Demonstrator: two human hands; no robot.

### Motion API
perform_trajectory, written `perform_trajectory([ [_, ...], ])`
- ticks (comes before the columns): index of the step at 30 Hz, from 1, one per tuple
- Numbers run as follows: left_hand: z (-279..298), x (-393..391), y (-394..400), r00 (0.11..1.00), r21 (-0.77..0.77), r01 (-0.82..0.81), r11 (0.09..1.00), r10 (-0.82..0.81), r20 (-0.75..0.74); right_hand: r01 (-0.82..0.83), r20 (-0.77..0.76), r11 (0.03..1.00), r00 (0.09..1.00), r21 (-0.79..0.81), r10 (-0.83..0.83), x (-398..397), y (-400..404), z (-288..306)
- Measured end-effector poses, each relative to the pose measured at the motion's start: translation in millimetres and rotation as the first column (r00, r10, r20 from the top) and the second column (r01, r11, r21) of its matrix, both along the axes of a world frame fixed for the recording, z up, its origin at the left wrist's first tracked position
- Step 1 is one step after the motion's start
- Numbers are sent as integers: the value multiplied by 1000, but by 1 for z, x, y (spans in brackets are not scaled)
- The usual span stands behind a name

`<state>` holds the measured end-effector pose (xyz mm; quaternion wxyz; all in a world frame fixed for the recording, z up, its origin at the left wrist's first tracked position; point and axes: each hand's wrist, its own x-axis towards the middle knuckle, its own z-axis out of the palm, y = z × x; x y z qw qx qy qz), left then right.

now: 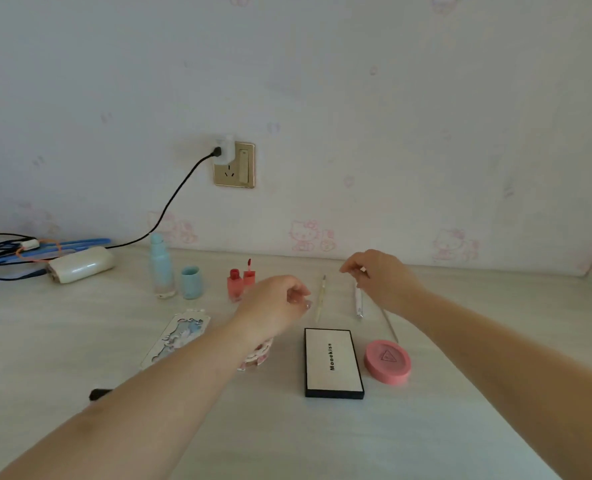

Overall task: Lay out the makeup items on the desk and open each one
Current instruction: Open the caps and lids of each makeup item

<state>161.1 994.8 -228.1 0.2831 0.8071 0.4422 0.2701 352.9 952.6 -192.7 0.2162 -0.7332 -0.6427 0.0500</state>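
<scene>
**Across the pale bench, makeup laid out in two rows**

Against the cartoon-print wall, a gold socket [234,164] feeds a black cable [169,206] to a white power bank [81,265] beside blue cords. On the bench [426,427] lie a closed black-edged palette [332,363], a patterned flat case [176,337] and a closed pink compact [387,362]. Behind stand a blue bottle [162,266] with its cap [191,282] off beside it, and a red lip tint [235,284] with its wand [249,274] beside it. A thin pencil [320,299] and a white pen [358,301] lie between the forearms. The left hand [273,304] hovers, fingers loosely curled, holding nothing. The right hand [377,275] pinches something tiny; I cannot tell what.
</scene>
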Motion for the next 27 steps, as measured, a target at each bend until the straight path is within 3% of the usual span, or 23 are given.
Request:
perform_trajectory([
  [5,-22,39,25,952,-48,-57,997,39,-303,-127,208,979,965,-158,159,9,31,-29],
  [9,-32,47,36,891,37,-86,996,94,-444,-181,263,949,932,-257,249,6,50,-52],
  [21,-31,38,48,909,194,-63,979,137,-395,-352,572,924,731,-150,372,1,63,-50],
  [24,-26,32,42,929,217,-56,974,131,-346,-363,564,924,740,-125,367,-1,58,-45],
  [27,-13,25,33,973,195,-60,979,101,-207,-356,521,933,787,-55,331,-2,49,-32],
])
